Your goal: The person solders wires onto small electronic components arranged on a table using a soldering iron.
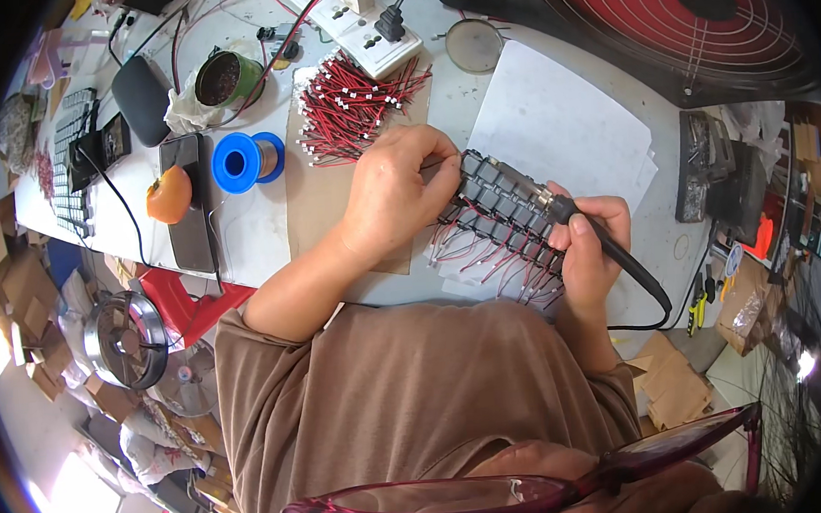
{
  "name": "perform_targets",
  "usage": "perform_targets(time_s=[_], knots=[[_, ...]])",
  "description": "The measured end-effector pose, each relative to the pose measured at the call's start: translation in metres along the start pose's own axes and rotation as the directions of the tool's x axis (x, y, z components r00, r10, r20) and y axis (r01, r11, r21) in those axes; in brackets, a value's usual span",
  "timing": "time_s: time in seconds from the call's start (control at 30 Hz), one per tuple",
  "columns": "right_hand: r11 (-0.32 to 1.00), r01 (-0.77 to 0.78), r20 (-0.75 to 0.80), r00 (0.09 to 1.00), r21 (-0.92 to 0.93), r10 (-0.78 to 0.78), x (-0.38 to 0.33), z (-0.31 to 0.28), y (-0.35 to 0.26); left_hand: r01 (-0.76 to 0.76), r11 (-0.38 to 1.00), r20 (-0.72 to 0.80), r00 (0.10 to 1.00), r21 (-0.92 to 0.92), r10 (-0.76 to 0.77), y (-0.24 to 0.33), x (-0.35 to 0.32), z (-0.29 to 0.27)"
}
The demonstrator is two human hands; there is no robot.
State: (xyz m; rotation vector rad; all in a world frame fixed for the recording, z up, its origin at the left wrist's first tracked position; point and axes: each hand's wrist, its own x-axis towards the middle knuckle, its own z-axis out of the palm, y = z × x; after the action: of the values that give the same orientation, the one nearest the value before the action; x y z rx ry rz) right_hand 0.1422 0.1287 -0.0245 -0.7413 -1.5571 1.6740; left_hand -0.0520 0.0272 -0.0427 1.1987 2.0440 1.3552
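Note:
My right hand (590, 245) is closed around the black handle of a soldering iron (622, 260), its metal tip end lying over a rack of small dark modules (493, 190). Rows of these black parts run slantwise in front of me, and thin red and black wires (485, 252) trail from their near side. At the rack's left end my left hand (392, 192) is closed in a pinch; whatever sits between its fingertips is hidden. Just beyond that hand lies a pile of red and black wires with white connectors (354, 105), on a brown cardboard sheet (313, 234).
Left of the cardboard stand a blue solder spool (237, 164), a green tin (228, 78), and an orange fruit (170, 196) on a dark phone (190, 240). A power strip (358, 20), white paper (562, 125) and a large fan (687, 14) occupy the far side.

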Motion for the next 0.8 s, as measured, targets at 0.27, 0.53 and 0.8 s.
perform_targets(time_s=[0.27,0.53,0.8], knots=[[0.999,-0.033,-0.023,0.999,-0.026,0.033,0.0006,0.0039,-0.001,-0.271,0.945,-0.026,0.96,0.183,0.28,0.0068,0.0046,-0.005],[0.991,-0.014,0.044,0.999,-0.132,0.02,0.0004,0.0021,0.0006,-0.242,0.966,0.059,0.97,0.091,0.237,0.0042,0.0037,0.0011],[0.998,-0.013,0.007,1.0,-0.055,0.013,-0.0006,0.0013,0.0039,-0.209,0.977,0.046,0.977,0.04,0.207,0.0036,0.0038,0.003]])
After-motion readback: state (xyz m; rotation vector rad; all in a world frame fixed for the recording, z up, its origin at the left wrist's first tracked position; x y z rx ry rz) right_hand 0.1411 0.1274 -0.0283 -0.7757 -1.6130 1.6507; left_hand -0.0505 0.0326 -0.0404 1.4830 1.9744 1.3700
